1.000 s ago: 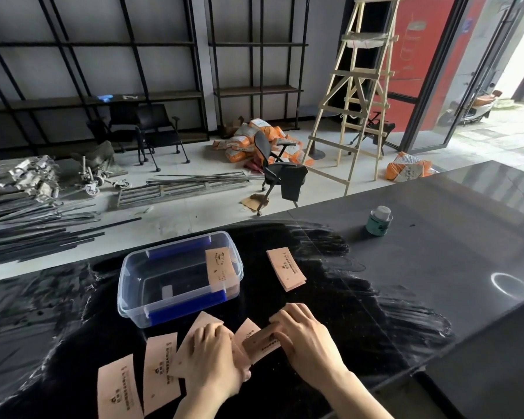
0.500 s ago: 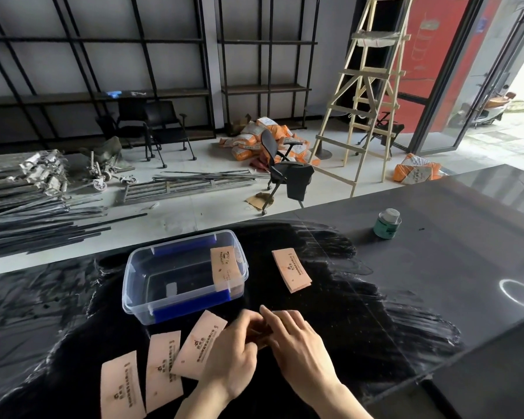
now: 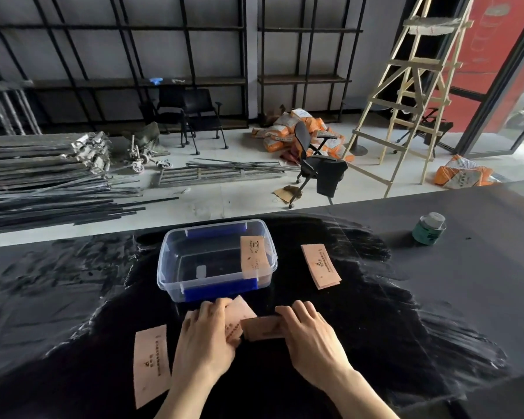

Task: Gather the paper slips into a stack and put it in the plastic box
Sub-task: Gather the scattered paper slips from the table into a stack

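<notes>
A clear plastic box (image 3: 170, 264) with blue clips stands on the black table, and one pink paper slip (image 3: 253, 257) leans over its right rim. My right hand (image 3: 310, 340) grips a small stack of slips (image 3: 262, 328) just in front of the box. My left hand (image 3: 206, 337) lies flat on another slip (image 3: 239, 311), touching the stack's left end. A loose slip (image 3: 150, 368) lies to the left of my left hand. A further slip pile (image 3: 320, 265) lies right of the box.
A green can (image 3: 428, 229) with a grey lid stands far right on the table (image 3: 436, 297). Beyond the table's far edge the floor holds metal bars, chairs, orange sacks and a wooden ladder.
My hands moved from pinching slips together to spreading apart; the right now holds the small stack and the left presses on a slip. The view shifted, so fewer loose slips show at left.
</notes>
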`<state>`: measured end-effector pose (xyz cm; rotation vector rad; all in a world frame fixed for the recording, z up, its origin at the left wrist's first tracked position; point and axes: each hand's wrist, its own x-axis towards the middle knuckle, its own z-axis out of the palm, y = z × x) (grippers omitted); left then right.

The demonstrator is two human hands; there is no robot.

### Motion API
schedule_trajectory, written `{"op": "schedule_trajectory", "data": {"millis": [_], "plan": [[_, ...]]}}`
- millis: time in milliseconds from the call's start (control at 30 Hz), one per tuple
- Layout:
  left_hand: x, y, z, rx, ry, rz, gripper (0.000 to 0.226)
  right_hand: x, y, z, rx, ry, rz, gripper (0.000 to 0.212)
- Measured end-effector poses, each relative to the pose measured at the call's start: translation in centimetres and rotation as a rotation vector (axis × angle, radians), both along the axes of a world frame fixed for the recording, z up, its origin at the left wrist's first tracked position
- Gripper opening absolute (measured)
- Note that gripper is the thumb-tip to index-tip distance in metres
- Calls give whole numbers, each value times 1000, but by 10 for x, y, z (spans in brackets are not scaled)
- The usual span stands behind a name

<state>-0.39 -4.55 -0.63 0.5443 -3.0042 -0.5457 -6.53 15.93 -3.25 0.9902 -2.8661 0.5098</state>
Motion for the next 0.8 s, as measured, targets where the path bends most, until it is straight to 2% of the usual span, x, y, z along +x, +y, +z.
{"op": "schedule_trajectory", "data": {"millis": [133, 233, 333, 467, 567, 633, 700, 733, 767, 800], "plan": [[-1, -5, 6, 197, 111, -55, 60, -1, -7, 1, -5, -18, 24, 48], [-2, -6, 11, 350, 137, -82, 61, 1, -15, 0, -30, -36, 30, 63], [0, -4, 15, 414, 136, -123, 61, 6, -22, 1, -95, -58, 46, 77], [-2, 4, 26, 624, 147, -190, 51, 10, -32, 3, -121, -42, 86, 80], [-3, 5, 24, 782, 215, -140, 49, 13, -36, 1, -121, -39, 74, 76], [1, -2, 15, 678, 299, -26, 56, 12, -37, 0, -90, -12, 83, 69], [8, -15, 8, 516, 360, 120, 52, 10, -37, -1, -58, 21, 92, 62], [13, -22, 7, 389, 338, 183, 45, 8, -38, -1, -49, 34, 93, 59], [17, -27, 8, 221, 253, 223, 41, 7, -38, -1, -47, 43, 93, 58], [21, -30, 8, 56, 116, 250, 47, 6, -39, 0, -49, 45, 95, 57]]}}
